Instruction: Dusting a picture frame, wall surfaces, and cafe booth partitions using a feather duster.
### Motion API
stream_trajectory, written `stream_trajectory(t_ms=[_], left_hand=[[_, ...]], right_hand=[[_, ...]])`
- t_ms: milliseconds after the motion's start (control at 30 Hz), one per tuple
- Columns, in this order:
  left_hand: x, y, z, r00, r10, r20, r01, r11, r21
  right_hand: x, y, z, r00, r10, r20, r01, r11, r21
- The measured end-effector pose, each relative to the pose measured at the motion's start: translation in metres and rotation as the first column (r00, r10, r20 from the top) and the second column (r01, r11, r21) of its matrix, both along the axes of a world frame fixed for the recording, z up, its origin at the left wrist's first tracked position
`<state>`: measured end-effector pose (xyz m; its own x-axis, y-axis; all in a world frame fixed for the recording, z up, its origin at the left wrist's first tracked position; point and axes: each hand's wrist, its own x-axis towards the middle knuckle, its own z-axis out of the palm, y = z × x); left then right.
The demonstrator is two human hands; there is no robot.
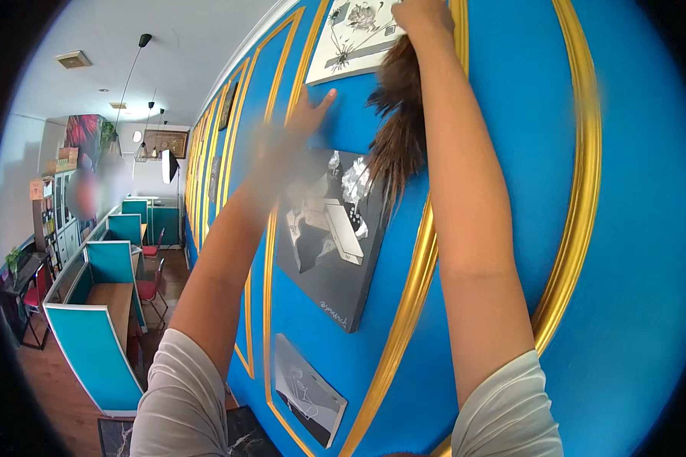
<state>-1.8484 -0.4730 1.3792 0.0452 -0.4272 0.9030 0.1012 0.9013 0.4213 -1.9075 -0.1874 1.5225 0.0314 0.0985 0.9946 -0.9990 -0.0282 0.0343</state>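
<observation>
My right hand (426, 20) is raised at the top of the view, closed around a brown feather duster (400, 114). Its feathers hang down past the right edge of the upper canvas painting (349, 43); the handle is hidden in the hand. Just below that canvas, my left hand (313, 111) is held up empty, thumb apart from the fingers, partly blurred. Whether it touches the blue wall (349, 105) I cannot tell. Beneath the hands hangs a grey and black canvas painting (326, 274) bearing writing. A smaller grey canvas (308, 394) is lower down.
Gold moulding (406, 320) stands out from the wall around the paintings. At left are teal cubicle partitions (91, 348), a wooden desk top (111, 297), red chairs (148, 288) and a bookshelf (46, 217). Pendant lamps (114, 145) hang from the ceiling. A dark marbled surface (248, 431) lies below.
</observation>
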Motion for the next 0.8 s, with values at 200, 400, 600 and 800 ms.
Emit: stream_trajectory(t_ms=[200, 400, 600, 800], left_hand=[[0.036, 0.089, -0.027, 0.93, -0.343, 0.131, 0.339, 0.939, 0.051], [0.11, 0.19, -0.119, 0.673, -0.74, -0.016, 0.735, 0.665, 0.131], [0.211, 0.267, -0.296, 0.74, -0.67, -0.051, 0.639, 0.678, 0.362], [0.243, 0.305, -0.515, 0.89, -0.422, -0.171, 0.433, 0.669, 0.603]], right_hand=[[0.039, 0.059, 0.005, 0.979, 0.09, -0.183, -0.128, 0.97, -0.207], [0.128, 0.07, -0.073, 0.694, 0.661, -0.284, -0.596, 0.749, 0.289], [0.184, 0.0, -0.23, 0.372, 0.928, 0.004, -0.816, 0.325, 0.479], [0.19, -0.015, -0.393, 0.444, 0.735, 0.512, -0.528, -0.247, 0.812]])
